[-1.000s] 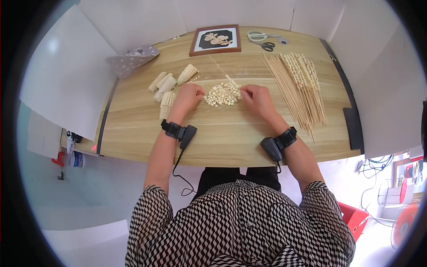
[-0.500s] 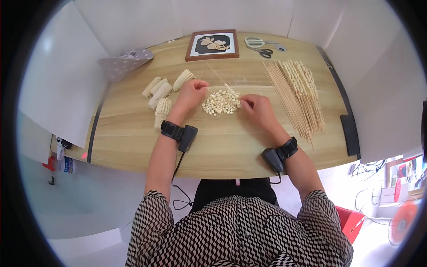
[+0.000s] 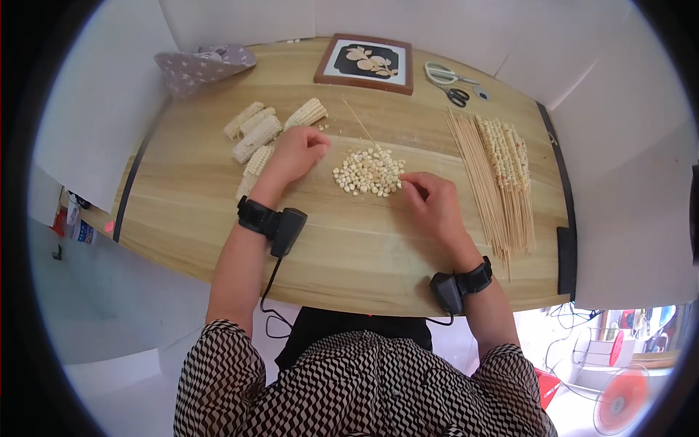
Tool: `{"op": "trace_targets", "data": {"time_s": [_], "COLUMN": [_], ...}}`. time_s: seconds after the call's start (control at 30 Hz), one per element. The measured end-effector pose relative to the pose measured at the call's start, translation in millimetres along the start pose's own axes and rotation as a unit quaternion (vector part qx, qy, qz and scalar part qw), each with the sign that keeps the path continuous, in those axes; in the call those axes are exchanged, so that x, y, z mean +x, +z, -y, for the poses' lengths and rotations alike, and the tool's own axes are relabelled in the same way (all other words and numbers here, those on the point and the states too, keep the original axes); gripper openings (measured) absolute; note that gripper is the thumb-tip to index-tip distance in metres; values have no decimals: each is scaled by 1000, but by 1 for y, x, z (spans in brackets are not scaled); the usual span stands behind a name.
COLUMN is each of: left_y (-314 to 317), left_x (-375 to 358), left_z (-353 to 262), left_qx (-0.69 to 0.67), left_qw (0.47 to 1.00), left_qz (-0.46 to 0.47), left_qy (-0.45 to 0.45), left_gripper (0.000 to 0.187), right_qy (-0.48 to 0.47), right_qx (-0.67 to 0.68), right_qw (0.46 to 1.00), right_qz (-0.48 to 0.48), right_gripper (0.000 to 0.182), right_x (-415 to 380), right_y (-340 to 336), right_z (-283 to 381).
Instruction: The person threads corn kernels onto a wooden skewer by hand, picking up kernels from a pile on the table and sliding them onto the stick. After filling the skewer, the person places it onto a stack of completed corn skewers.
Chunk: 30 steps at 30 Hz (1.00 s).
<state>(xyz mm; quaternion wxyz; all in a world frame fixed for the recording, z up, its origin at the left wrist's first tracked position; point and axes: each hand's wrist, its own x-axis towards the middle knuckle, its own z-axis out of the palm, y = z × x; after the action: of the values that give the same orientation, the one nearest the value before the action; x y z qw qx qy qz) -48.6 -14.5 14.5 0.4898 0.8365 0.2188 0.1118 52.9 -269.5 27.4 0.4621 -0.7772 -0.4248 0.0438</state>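
A heap of loose pale corn kernels [image 3: 364, 173] lies mid-table. A thin wooden skewer [image 3: 357, 119] slants into its upper edge; its lower end is lost among the kernels. My left hand [image 3: 298, 155] is left of the heap with fingers curled together, just below a corn cob [image 3: 306, 113] that still bears kernels. What those fingers hold, if anything, cannot be made out. At the heap's right edge, my right hand [image 3: 435, 204] has thumb and forefinger drawn together, their tips beside the outermost kernels. Whatever is between them is too small to name.
Mostly stripped cobs [image 3: 258, 138] lie at the left. On the right are bare skewers [image 3: 477, 182] and skewers threaded with corn [image 3: 502, 153]. A framed picture [image 3: 365, 64], scissors [image 3: 458, 97] and a starred cloth [image 3: 204, 67] sit toward the back. Cables hang from both wrist devices.
My left hand has drawn back from the heap toward the cobs. My right hand stays by the heap's right edge, slightly lower. The whole view has tilted and shifted.
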Motion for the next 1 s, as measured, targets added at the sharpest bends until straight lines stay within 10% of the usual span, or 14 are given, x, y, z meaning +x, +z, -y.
{"op": "trace_targets", "data": {"time_s": [0.13,0.33,0.57,0.63,1.0], "left_y": [-2,2,9,14,15], "left_x": [-5,-11,-9,2,13], "left_z": [-9,-20,-20,-9,10], "left_qx": [166,112,118,-138,-346], "left_qw": [979,986,990,987,917], "left_qz": [-42,100,32,-66,-194], "left_qy": [107,79,74,48,30], "left_gripper": [8,8,9,12,14], "right_qy": [-12,-27,-21,-8,-33], "right_qx": [-9,-17,-22,-14,11], "right_qw": [1000,999,999,1000,996], "right_qz": [-4,-16,-9,2,86], "right_gripper": [13,12,13,13,13], "right_x": [1,1,2,1,-1], "right_y": [-2,-4,-5,-4,-5], "right_z": [4,2,5,4,14]}}
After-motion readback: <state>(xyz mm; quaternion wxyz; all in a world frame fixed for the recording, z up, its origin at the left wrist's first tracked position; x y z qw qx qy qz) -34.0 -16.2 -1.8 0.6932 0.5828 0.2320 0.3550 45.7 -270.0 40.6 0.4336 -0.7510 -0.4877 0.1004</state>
